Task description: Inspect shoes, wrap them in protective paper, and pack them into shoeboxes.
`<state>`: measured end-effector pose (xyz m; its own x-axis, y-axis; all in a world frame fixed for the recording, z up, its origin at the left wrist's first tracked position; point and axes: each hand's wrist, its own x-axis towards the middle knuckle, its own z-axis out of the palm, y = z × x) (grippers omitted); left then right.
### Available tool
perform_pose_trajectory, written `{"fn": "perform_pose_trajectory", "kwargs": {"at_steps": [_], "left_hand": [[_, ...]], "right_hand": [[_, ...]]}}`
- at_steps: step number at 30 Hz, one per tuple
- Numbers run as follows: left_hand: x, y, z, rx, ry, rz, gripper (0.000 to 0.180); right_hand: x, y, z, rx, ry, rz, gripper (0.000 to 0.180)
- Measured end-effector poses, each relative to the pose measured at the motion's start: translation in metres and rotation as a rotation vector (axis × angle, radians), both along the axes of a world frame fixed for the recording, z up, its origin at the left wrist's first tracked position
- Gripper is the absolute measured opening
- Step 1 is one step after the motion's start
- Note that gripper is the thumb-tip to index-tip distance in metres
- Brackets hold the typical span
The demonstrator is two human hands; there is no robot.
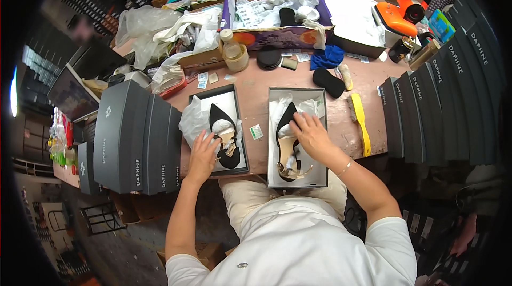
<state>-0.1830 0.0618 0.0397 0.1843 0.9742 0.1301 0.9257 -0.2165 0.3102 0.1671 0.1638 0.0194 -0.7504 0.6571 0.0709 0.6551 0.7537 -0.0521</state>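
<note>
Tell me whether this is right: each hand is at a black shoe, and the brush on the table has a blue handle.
Wrong colour: the head view shows the brush on the table with a yellow handle. The left hand is at one black shoe, the right hand at the other.

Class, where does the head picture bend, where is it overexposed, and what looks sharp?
Head view: grey boxes at right bow near the dark rim; head view: a light at far left glares white; head view: the black shoes look fairly sharp.
</note>
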Motion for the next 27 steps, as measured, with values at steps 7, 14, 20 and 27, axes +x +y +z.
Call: {"fn": "perform_pose_trajectory", "kwargs": {"at_steps": [7,14,20,27], "left_hand": [[0.018,0.056,-0.032,-0.073,0.037,-0.285,0.058],[0.026,0.083,0.065,-0.108,-1.011,0.116,0.019],[0.07,0.031,0.109,-0.531,-1.556,0.027,0.028],[0.094,-0.014,0.069,-0.664,-1.558,-0.014,0.033]], "right_hand": [[-0.007,-0.021,-0.003,-0.275,0.111,0.242,0.047],[-0.006,0.0,0.079,-0.52,0.696,0.022,0.021],[-0.007,-0.016,0.131,-1.075,1.121,-0.128,0.023],[-0.005,-0.057,0.087,-1.408,1.124,-0.062,0.025]]}}
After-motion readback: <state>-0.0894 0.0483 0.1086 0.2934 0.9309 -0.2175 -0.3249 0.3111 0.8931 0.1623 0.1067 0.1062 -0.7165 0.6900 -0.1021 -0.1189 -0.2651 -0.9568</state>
